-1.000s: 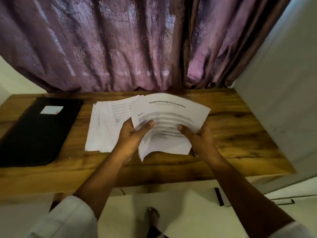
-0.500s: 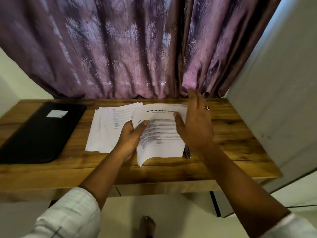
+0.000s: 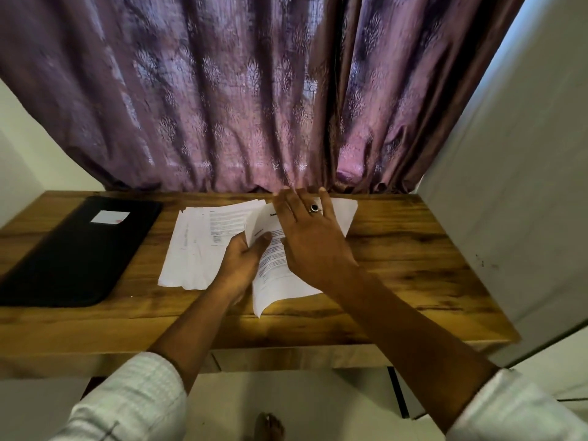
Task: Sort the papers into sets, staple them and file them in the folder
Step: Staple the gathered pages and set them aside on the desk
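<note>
Left hand (image 3: 241, 266) in a pinch on printed sheet (image 3: 276, 283) headed "Sa…"; right hand (image 3: 313, 240) flat, straight-fingered, atop it

curtain (image 3: 222, 106): purple, floral motif; folder (image 3: 73, 253): black, white label; papers (image 3: 197, 249): white, black print; table (image 3: 397, 265): brown woodgrain

Only one camera is here, worn on the person's head. It looks forward and down, quite near above the left hand (image 3: 241, 265) gripping the printed sheet (image 3: 280, 291); the curtain (image 3: 222, 106) fills the view beyond the grip.
</note>
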